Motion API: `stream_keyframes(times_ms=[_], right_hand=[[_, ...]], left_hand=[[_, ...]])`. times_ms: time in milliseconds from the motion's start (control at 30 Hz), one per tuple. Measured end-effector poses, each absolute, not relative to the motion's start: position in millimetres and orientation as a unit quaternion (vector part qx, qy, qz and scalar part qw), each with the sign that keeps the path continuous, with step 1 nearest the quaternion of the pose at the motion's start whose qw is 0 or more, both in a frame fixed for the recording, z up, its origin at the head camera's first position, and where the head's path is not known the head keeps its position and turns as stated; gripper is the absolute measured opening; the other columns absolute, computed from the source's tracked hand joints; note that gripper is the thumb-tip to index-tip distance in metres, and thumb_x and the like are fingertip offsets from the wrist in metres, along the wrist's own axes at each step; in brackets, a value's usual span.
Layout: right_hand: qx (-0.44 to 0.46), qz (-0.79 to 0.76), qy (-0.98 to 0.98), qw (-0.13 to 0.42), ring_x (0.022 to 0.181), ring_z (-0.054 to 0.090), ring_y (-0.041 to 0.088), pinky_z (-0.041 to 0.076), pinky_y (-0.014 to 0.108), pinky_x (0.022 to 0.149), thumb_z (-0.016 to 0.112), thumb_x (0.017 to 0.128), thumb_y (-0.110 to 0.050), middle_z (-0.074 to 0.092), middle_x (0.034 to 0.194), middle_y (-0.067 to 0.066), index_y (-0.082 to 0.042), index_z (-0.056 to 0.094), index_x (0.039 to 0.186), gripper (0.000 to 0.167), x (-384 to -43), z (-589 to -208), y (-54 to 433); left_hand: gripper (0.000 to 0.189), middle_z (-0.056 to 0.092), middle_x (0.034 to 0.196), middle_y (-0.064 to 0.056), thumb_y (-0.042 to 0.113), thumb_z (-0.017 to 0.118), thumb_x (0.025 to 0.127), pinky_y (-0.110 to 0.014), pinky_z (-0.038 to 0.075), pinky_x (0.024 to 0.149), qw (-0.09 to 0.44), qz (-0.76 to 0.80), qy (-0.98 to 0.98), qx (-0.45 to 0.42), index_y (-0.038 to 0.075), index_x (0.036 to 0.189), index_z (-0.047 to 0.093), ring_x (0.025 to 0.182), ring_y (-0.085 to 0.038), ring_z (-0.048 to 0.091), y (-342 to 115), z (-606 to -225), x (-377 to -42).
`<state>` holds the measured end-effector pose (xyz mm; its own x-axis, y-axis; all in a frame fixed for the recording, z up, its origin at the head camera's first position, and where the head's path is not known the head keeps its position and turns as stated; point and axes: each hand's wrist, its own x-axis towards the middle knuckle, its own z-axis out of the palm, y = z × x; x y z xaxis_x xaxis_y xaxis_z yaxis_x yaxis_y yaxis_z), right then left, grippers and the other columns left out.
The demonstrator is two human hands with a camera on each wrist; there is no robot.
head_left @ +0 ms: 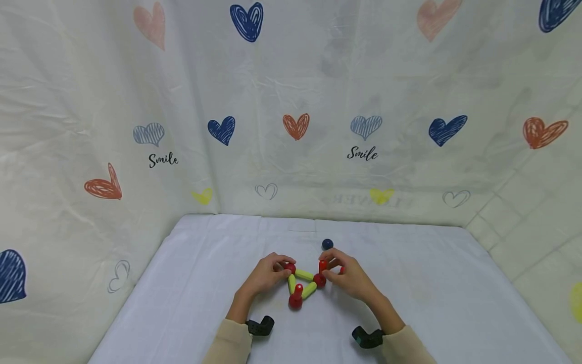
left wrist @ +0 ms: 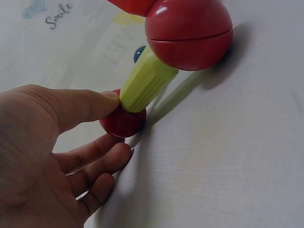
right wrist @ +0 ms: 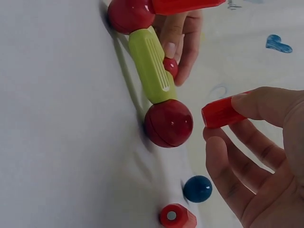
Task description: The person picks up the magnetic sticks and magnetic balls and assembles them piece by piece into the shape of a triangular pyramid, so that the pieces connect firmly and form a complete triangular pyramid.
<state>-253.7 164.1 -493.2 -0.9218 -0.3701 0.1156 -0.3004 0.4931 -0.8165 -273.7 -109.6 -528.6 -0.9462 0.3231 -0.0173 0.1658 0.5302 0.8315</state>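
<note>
Three red balls joined by yellow-green rods form a flat triangle on the table. My left hand (head_left: pixel 267 273) grips the far-left ball (left wrist: pixel 122 124), its thumb near the end of a yellow-green rod (left wrist: pixel 148 80). From the near ball (head_left: pixel 295 303) a red rod (head_left: pixel 298 289) stands up. My right hand (head_left: pixel 349 275) pinches another red rod (right wrist: pixel 223 111) between thumb and fingers. This rod's free end points at the right-hand ball (right wrist: pixel 169 123), with a narrow gap showing in the right wrist view.
A dark blue ball (head_left: pixel 327 244) lies beyond my right hand. One more red rod (right wrist: pixel 176 216) is on the table near it, mostly hidden by that hand in the head view. A white cloth covers the table (head_left: pixel 191 303); a heart-patterned curtain (head_left: pixel 318 167) hangs behind.
</note>
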Motion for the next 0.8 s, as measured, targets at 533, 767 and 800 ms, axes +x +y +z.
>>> stream_keyframes(times_ms=[533, 767, 800], right_hand=[[-0.186, -0.456, 0.869, 0.051, 0.104, 0.064, 0.020, 0.054, 0.027, 0.078, 0.073, 0.094, -0.013, 0.068, 0.108, -0.001, -0.019, 0.062, 0.117, 0.026, -252.3, -499.8, 156.5], [-0.198, -0.452, 0.867, 0.063, 0.101, 0.063, 0.019, 0.054, 0.026, 0.078, 0.074, 0.095, -0.017, 0.069, 0.104, -0.002, -0.020, 0.063, 0.115, 0.023, -250.7, -499.8, 157.6], [-0.199, -0.452, 0.867, 0.065, 0.101, 0.063, 0.019, 0.054, 0.026, 0.078, 0.074, 0.095, -0.018, 0.068, 0.104, -0.002, -0.019, 0.064, 0.115, 0.023, -250.7, -499.9, 157.8]], left_hand=[[0.029, 0.066, 0.111, 0.000, 0.021, 0.071, 0.097, -0.033, 0.052, 0.082, 0.075, 0.460, 0.875, 0.129, 0.021, 0.125, 0.070, 0.095, -0.017, 0.058, -107.8, -528.0, -273.3], [0.024, 0.064, 0.095, 0.000, 0.022, 0.074, 0.094, -0.028, 0.048, 0.071, 0.056, 0.461, 0.879, 0.106, 0.022, 0.118, 0.070, 0.086, -0.017, 0.056, -106.1, -528.2, -272.9], [0.024, 0.063, 0.092, 0.001, 0.023, 0.074, 0.094, -0.027, 0.048, 0.070, 0.055, 0.461, 0.880, 0.103, 0.022, 0.118, 0.070, 0.084, -0.016, 0.056, -105.9, -528.5, -273.2]])
